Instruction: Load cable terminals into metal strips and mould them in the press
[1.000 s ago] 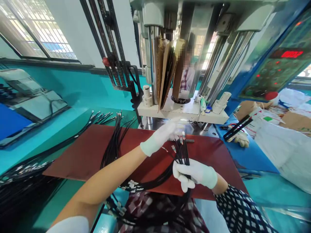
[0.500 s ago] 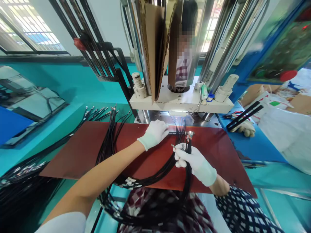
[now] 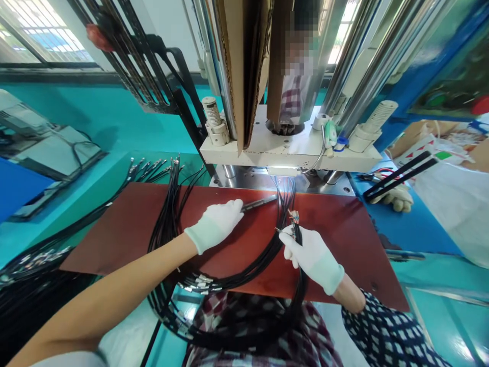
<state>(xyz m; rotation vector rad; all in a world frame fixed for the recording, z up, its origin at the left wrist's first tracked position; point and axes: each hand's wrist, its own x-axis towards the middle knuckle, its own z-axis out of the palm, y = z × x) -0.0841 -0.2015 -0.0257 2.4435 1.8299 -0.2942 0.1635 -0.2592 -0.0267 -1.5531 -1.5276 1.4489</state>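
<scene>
My left hand, in a white glove, is closed on one end of a slim dark metal bar. The bar's far tip reaches the thin wires that run down from under the press. Gloved as well, my right hand pinches black cables just below their metal-tipped ends. One small metal end pokes out to the left of its fingertips. From there the cables loop down over my lap and back to the left. A reddish-brown board lies under both hands.
The press's white plate stands behind the board, with metal columns and cardboard above it. More black cables lie across the board's left side. On the right are work gloves and two black bars.
My left hand has drawn back toward me and to the left, and the dark bar now shows slanted in its grip. My right hand still holds the cables, slightly farther right.
</scene>
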